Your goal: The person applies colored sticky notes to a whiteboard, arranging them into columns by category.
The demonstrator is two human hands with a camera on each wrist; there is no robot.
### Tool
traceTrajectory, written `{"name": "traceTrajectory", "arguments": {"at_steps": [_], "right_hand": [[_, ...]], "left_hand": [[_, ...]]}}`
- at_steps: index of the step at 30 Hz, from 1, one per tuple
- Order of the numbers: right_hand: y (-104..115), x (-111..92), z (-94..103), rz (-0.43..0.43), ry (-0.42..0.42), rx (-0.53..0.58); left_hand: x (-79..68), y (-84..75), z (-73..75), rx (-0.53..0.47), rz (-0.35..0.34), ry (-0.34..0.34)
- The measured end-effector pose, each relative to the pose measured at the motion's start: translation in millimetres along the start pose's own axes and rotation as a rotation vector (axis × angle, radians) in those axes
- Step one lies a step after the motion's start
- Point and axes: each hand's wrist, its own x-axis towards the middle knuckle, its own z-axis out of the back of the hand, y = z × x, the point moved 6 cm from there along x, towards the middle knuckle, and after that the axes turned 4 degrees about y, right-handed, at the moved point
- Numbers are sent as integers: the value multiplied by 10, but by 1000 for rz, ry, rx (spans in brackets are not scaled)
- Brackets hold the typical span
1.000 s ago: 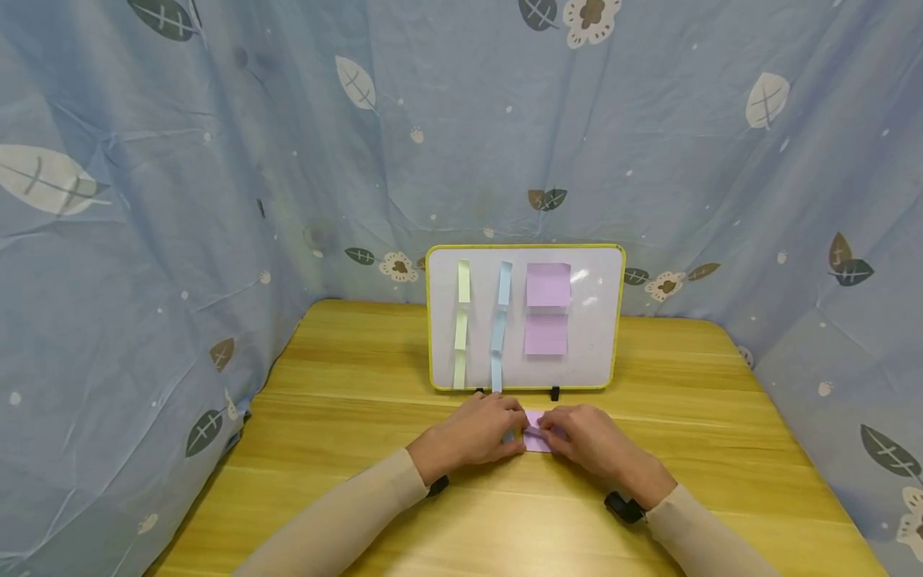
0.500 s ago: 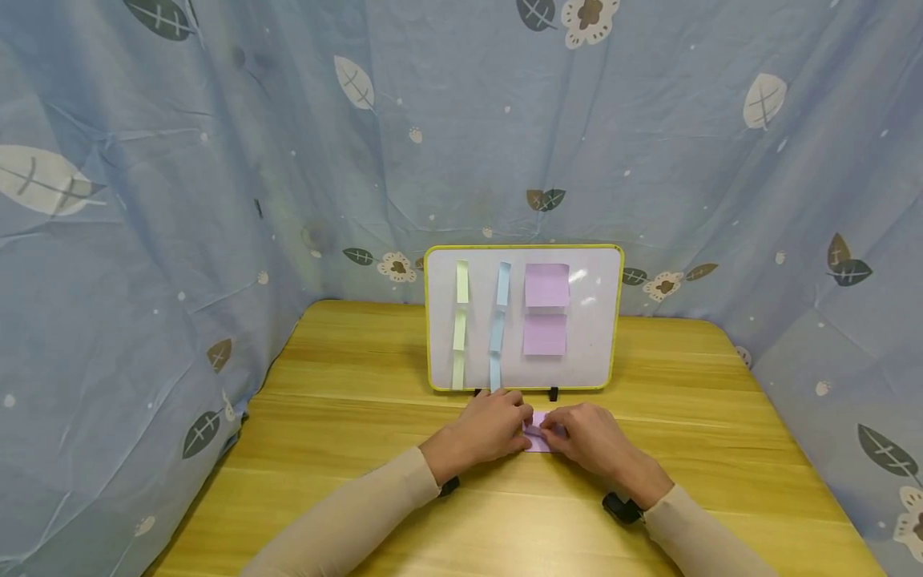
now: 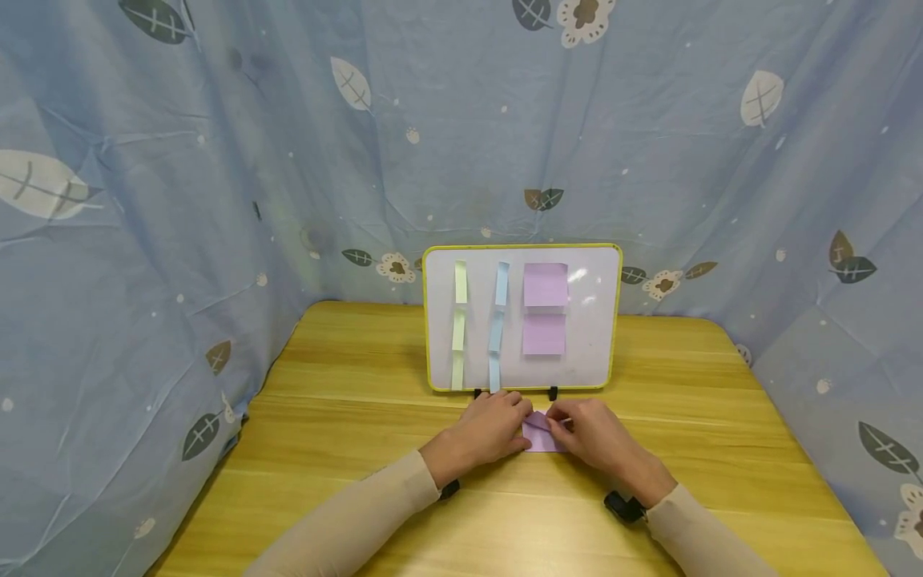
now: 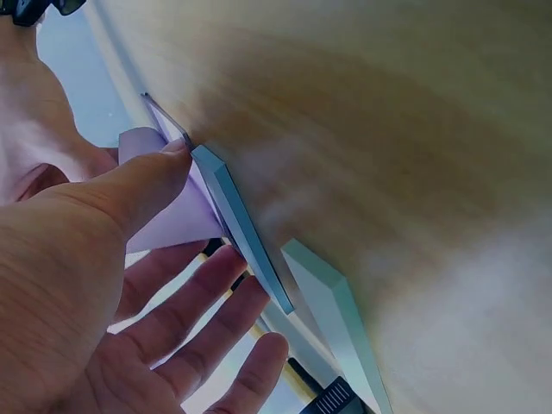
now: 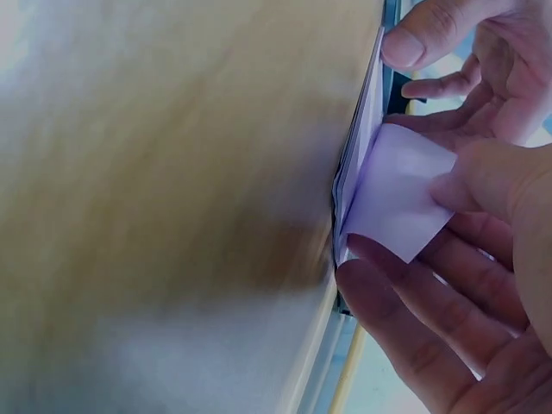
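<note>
A pad of purple sticky notes lies on the table between my two hands. My left hand holds it at its left side, thumb on the near edge and fingers at the far side. The thumb and fingers of my right hand pinch the top sticky note, which bends up off the pad. Right beside the purple pad, a blue sticky-note pad shows in the left wrist view, with a pale green pad further along; my left hand hides both in the head view.
Behind the hands stands a yellow-framed whiteboard on small black feet. It bears pale green strips, blue strips and two purple notes. A patterned curtain surrounds the wooden table.
My left hand has shifted slightly right onto the purple pad. My right hand has lifted the top note further, and more of its raised part shows now.
</note>
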Motion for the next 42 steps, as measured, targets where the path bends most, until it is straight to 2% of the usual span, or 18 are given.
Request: {"name": "traceTrajectory", "arguments": {"at_steps": [10,15,26,34,42], "right_hand": [[-117,25,-7,-125,-8,60],[-140,36,0,-154,-26,72],[-214,45,23,-231,-33,77],[-220,71,28,-248,-40,101],[-261,101,82,-275,-82,127]], "left_hand": [[-1,28,-30,-87,41,-5],[-23,26,-5,-107,29,-31],[-28,-25,8,-59,-7,-35],[-42,-45,2,-78,-4,-22],[-37,-55,12,-91,8,-11]]}}
